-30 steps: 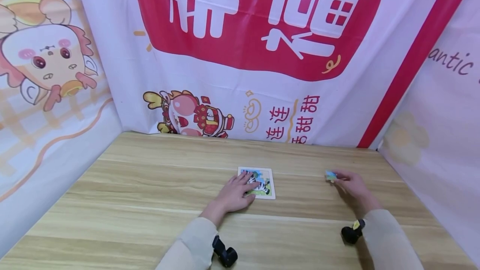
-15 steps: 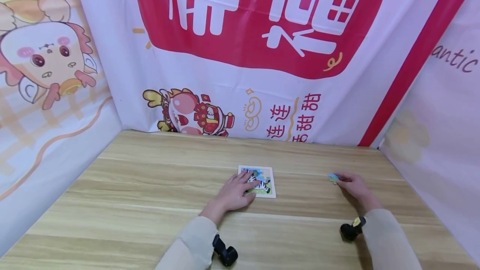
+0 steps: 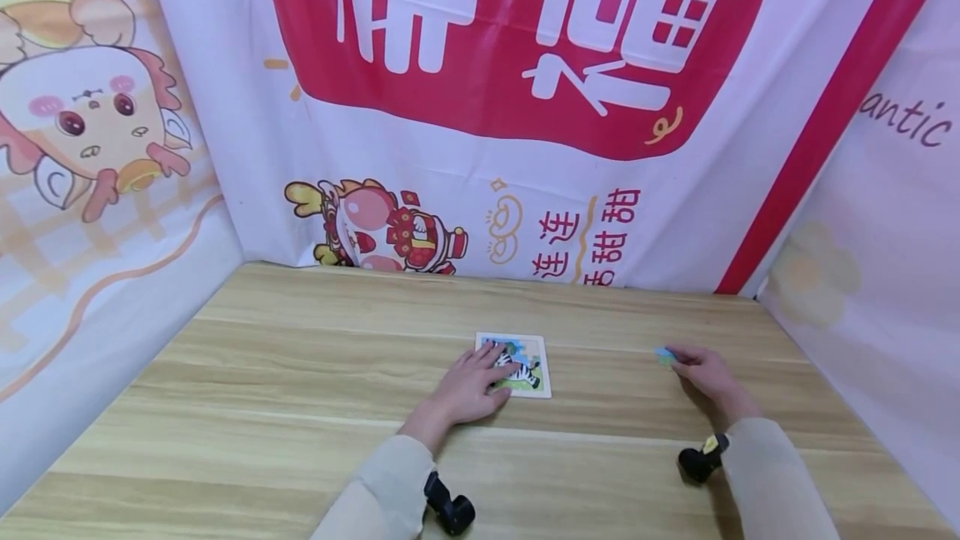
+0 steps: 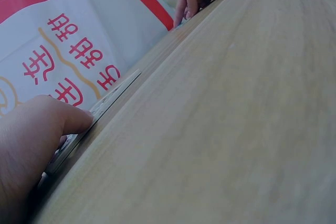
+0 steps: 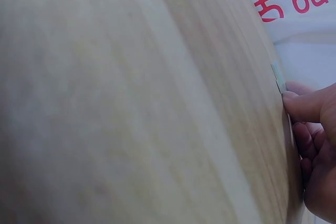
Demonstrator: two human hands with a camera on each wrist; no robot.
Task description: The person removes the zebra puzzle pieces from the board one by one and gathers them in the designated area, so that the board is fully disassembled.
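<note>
A square zebra jigsaw puzzle point(image 3: 534, 365) in a white frame lies on the wooden table. Over its left part rests my left hand point(image 3: 471, 386), fingers spread flat across the picture. A bare beige patch shows at the puzzle's upper right. In the left wrist view the left thumb is at the edge of the puzzle board point(image 4: 113, 95), seen nearly side-on. Off to the right, my right hand point(image 3: 703, 369) pinches a small blue-and-green puzzle piece point(image 3: 663, 354) between thumb and fingers. The right wrist view shows this piece point(image 5: 278, 78) edge-on, low at the tabletop, its near end covered by the fingertips.
The wood-grain table point(image 3: 300, 407) reaches back to a printed red-and-white cloth point(image 3: 480, 190). More printed cloth hangs along the left and right sides. A black wrist camera point(image 3: 450, 507) sits at the left cuff and another black camera point(image 3: 702, 461) at the right.
My right hand has shifted slightly to the right, and the puzzle piece in it has turned a little. The left hand stays in place on the puzzle.
</note>
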